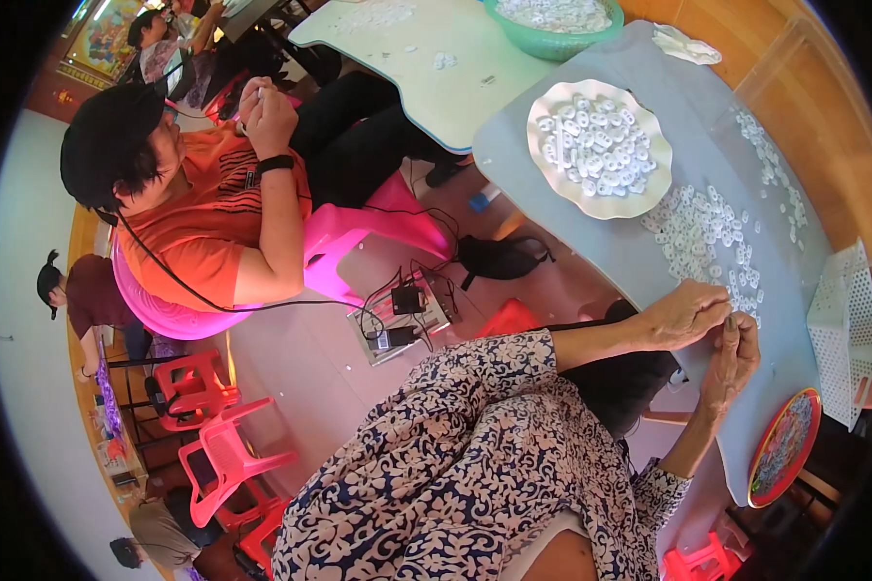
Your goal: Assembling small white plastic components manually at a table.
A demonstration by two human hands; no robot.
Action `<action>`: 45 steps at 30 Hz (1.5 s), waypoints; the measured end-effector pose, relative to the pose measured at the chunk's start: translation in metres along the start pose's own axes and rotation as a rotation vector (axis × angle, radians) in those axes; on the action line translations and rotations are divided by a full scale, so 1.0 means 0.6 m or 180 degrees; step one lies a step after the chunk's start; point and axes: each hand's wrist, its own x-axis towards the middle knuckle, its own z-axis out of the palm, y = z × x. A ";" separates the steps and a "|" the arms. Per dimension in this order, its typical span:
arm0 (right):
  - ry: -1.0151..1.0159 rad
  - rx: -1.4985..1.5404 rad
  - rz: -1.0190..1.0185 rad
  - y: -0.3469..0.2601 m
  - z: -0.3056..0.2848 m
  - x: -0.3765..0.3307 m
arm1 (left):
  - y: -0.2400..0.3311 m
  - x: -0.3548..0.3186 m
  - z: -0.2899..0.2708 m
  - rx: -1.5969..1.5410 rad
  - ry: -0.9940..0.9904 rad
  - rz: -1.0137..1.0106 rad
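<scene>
Over the edge of the grey table, my left hand [690, 316] and my right hand [731, 366] meet at the fingertips. Both are closed in a pinch; what lies between the fingers is too small and hidden to make out. Just beyond them spreads a loose pile of small white plastic pieces [698, 232], many oval with holes. Farther back stands a cream bowl with a scalloped rim [545, 167], heaped with similar white pieces [601, 145].
At right are a white perforated basket [843, 329] and a red-rimmed round tray [812, 399] of small items. More pieces [770, 165] lie along the far edge. A green basin [552, 41] stands behind. Left, a person in orange [203, 223] sits on a pink chair [344, 242].
</scene>
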 end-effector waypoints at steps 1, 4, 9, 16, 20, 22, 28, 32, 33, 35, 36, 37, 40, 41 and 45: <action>0.0007 -0.0005 0.0003 -0.002 0.002 0.000 | 0.001 0.001 -0.002 0.0089 -0.0008 0.0023; -0.0018 0.0244 0.0009 -0.003 0.003 0.000 | 0.007 0.002 -0.003 0.0004 -0.0023 -0.0017; -0.0048 0.0245 -0.0024 -0.005 0.003 0.000 | -0.004 0.004 -0.001 0.0390 0.0105 0.0688; -0.0037 0.0105 -0.0066 -0.004 0.003 0.001 | 0.011 0.000 -0.004 -0.0179 0.0055 -0.0214; 0.0062 0.0217 -0.0156 -0.010 0.009 -0.004 | 0.008 0.001 -0.005 0.0033 0.0040 -0.0015; 0.0096 0.0263 -0.0135 -0.010 0.009 -0.006 | 0.011 0.000 -0.006 0.0082 0.0015 -0.0109; 0.0305 0.0741 -0.0198 0.008 0.001 -0.012 | 0.008 -0.001 0.000 0.0181 0.0017 -0.0262; 0.0255 0.0902 -0.0111 0.013 -0.003 -0.013 | 0.018 0.001 -0.001 0.0223 0.0128 -0.0328; 0.0274 0.0932 -0.0089 0.012 0.000 -0.014 | 0.019 0.001 -0.002 0.0231 0.0131 -0.0341; 0.0297 0.0922 -0.0122 0.009 0.003 -0.015 | 0.022 0.000 -0.003 0.0125 0.0056 -0.0549; 0.0329 0.0904 -0.0169 0.007 0.004 -0.015 | 0.023 0.000 -0.005 0.0131 0.0074 -0.0560; 0.0308 0.0910 -0.0153 0.005 0.006 -0.016 | 0.026 0.001 -0.007 0.0186 0.0000 -0.0519; 0.0273 0.0952 -0.0129 0.003 0.008 -0.016 | 0.038 0.001 -0.009 0.0160 -0.0027 -0.0593; 0.0284 0.0906 -0.0141 0.004 0.007 -0.017 | 0.040 0.001 -0.009 0.0066 -0.0007 -0.0695; 0.0243 0.0846 -0.0126 0.001 0.007 -0.019 | 0.029 -0.003 -0.008 0.0099 0.0029 -0.0626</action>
